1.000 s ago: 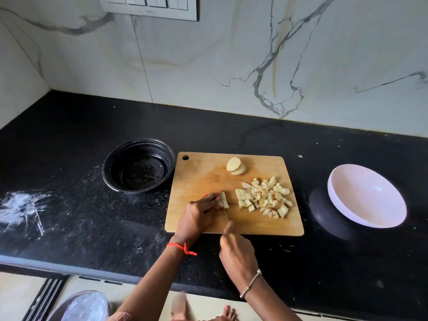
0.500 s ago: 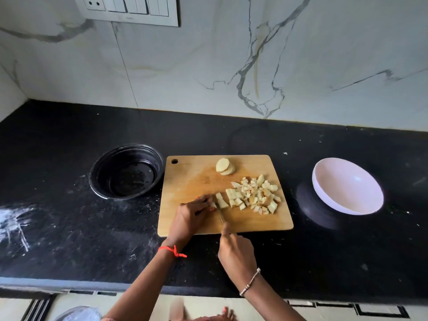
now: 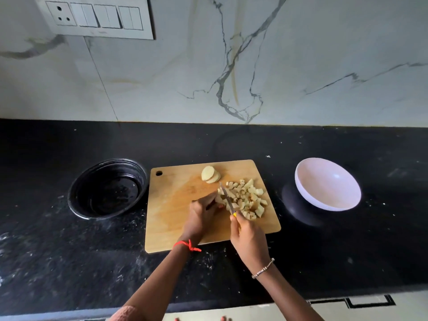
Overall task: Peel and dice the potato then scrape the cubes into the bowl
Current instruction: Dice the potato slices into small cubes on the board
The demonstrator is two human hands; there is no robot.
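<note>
on the black stone counter (image 3: 347, 251) a wooden cutting board (image 3: 176, 218) lies between a black bowl (image 3: 107, 188) to the left and a white bowl (image 3: 328, 184) to the right, each apart from the board's edges. the white bowl sits tilted, its open side turned toward the camera. the potato cubes (image 3: 251, 200) lie in a loose pile on the right half of the board, and a few round potato slices (image 3: 210, 174) lean on one another near the board's far edge, just behind the pile. the left hand (image 3: 201, 214) rests on the middle of the board with its fingers curled downward, the tips pressed on a potato piece (image 3: 219, 200) at the left edge of the pile; motion blur hides how much of that piece is under them. the right hand (image 3: 249, 237) is wrapped round the handle of a knife (image 3: 225, 198), where a bit of yellow shows just past the forefinger, which lies stretched along the top toward the blade. the thin blade points away from the person, tip up near the slices, its edge down beside the left fingertips. a red thread (image 3: 187, 245) circles the left wrist and a beaded bracelet (image 3: 262, 268) the right. on the marble wall (image 3: 301, 54) behind, a switch panel (image 3: 97, 17) carries one socket and three rocker pairs, with lettering too small to make out.
</note>
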